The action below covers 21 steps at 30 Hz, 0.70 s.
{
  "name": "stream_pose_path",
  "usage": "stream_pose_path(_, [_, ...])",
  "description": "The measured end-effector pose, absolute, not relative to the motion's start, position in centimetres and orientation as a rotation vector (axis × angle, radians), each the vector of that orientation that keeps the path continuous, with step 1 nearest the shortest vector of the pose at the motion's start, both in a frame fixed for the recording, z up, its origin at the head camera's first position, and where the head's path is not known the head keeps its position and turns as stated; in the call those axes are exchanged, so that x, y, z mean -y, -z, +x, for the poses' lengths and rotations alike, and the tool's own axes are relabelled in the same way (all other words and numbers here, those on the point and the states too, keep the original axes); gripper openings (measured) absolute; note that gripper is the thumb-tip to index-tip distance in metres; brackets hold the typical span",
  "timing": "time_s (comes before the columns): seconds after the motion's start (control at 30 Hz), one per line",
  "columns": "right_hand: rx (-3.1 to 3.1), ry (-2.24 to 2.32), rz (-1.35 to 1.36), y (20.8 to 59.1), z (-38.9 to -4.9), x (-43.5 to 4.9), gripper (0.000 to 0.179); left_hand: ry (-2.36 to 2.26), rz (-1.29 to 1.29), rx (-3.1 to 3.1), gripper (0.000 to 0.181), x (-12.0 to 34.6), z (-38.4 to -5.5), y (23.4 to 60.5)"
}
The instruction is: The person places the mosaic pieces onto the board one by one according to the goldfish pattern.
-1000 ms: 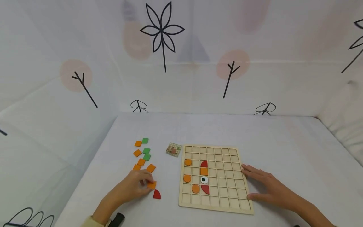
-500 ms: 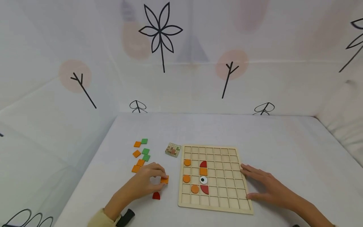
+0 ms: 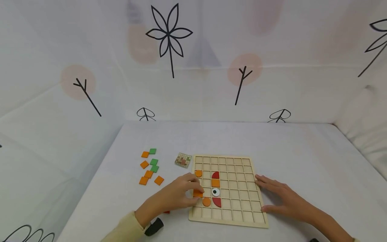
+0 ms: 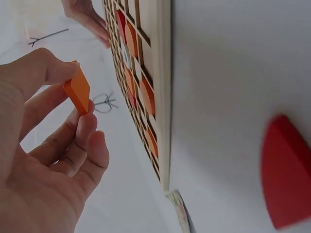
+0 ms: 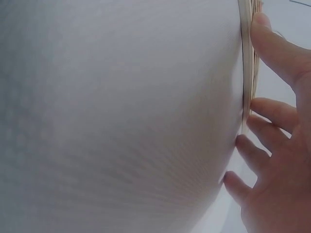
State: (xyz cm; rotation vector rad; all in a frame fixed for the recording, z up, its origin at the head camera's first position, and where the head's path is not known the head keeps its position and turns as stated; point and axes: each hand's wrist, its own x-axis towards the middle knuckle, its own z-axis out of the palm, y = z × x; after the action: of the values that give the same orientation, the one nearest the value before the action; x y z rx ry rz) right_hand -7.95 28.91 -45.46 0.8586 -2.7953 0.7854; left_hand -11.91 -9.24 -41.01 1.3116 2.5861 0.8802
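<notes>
Pinching an orange tile (image 3: 198, 194), the left hand (image 3: 182, 191) hovers above the board (image 3: 235, 204).

Kind of room unclear, screened off: white tabletop (image 3: 290, 144) before plant-printed cloth hangings (image 3: 202, 90).

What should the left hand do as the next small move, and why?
Probably lower the orange tile into a cell of the grid board: the left hand pinches it above the board's left side, clear of the surface, while the right hand touches the right edge, perhaps steadying it.
</notes>
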Motion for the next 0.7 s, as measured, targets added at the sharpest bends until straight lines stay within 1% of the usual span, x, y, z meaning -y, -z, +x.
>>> stream_pose_path(0.33, [2.788,-0.77,0.883,45.1,-8.0,-28.8,0.073,-0.784,1.584,-2.528,0.017,6.1,-12.5,41.2])
stream_pose_path(0.5, [2.814,-0.766,0.848,45.2,-8.0,-28.8,0.075,-0.706,1.621,-2.524,0.014,4.6,-12.5,41.3])
stream_pose_path(0.7, [2.833,-0.753,0.824,45.2,-7.8,-28.7,0.075,-0.599,1.655,-2.532,0.016,2.9,-12.4,41.6])
